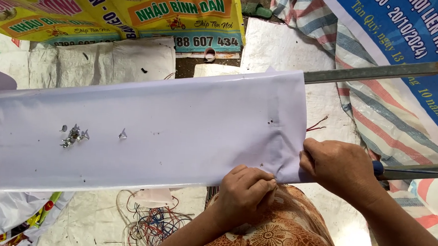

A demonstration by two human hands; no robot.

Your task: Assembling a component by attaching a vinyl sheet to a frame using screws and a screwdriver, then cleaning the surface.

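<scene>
A broad white sheet, stretched over a long metal frame, runs across the middle of the frame from the left edge to right of centre, its near edge folded under along the bottom. A grey metal bar sticks out of its upper right end; a second bar leaves the frame at centre right. Printed banners, yellow at the upper left and blue at the upper right, lie on the ground beyond, with a striped tarpaulin beneath the blue one.

At lower centre, the person's left hand has its fingers curled tight, pinching the sheet's lower edge near the corner; what else it may hold cannot be told. The right hand, just beside it at the corner, is closed around a blue-handled tool while its fingers press the fold flat.

The work looks best done by keeping the sheet pulled taut and the fold square before fixing. A tangle of coloured wires lies at the bottom, and a small cluster of metal tacks rests on the sheet at centre left.
</scene>
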